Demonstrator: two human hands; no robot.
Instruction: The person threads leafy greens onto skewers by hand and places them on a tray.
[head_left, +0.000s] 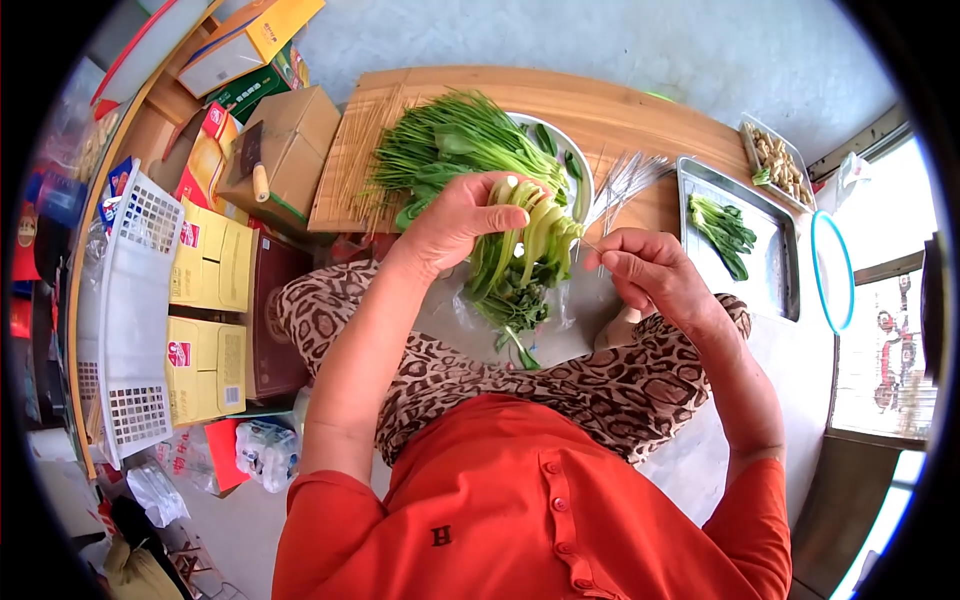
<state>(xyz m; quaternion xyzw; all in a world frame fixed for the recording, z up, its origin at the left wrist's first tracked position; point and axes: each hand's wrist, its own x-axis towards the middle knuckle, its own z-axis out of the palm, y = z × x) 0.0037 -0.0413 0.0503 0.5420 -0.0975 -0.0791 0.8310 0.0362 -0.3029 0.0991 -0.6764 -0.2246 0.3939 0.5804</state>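
My left hand [463, 218] is closed around a bunch of leafy greens [520, 250], pale stems up and leaves hanging down over my lap. Close to the right of the stems, my right hand [645, 268] pinches a thin skewer [592, 246], its tip at the stem ends. Behind the hands, a pile of long green chives [440, 135] lies on the wooden table [630, 110], beside a white plate [583, 165] holding a few leaves. Loose metal skewers [630, 180] fan out right of the plate.
A metal tray [775, 285] with a small bunch of greens [722, 232] is at the right, below a tray of pale food pieces [778, 165]. Thin wooden sticks [360, 150] lie at the table's left end. Cardboard boxes [300, 140] and a white basket [140, 300] stand left.
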